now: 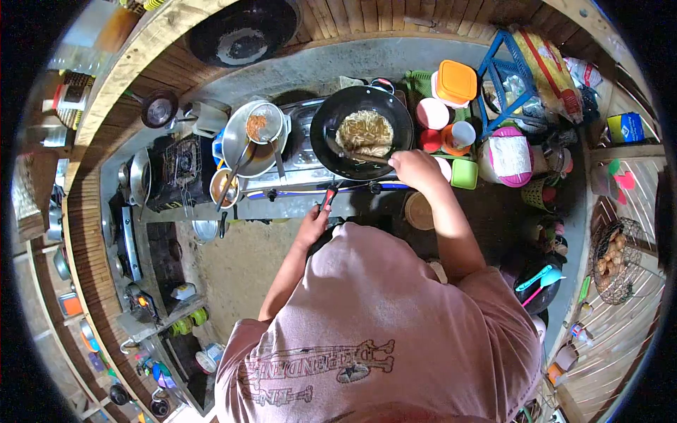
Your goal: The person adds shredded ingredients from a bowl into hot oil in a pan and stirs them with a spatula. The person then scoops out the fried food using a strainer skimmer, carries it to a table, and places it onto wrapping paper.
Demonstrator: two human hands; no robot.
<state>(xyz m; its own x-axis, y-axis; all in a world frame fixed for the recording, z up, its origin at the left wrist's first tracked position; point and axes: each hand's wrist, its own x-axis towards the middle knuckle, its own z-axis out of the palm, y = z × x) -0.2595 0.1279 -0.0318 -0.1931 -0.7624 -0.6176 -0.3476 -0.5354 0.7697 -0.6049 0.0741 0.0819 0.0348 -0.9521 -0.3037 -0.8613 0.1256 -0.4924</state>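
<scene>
Gripping a red-and-black handle (329, 197) in the curled left hand (312, 225). Clasping a wooden utensil (368, 158) in the closed right hand (415, 170), tip at noodle-like food (364, 132) inside the black wok (323, 127), over the stove (301, 137). Can see an orange-lidded container (457, 81) beyond — and, farthest, a dark pan (243, 28) near wooden slats (360, 17).

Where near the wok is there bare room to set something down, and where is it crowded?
A narrow counter strip looks bare between the small pan and left hand; bare floor lies beyond the left forearm. Right of the wok, plastic containers crowd together; left, the large pot and strainer.
</scene>
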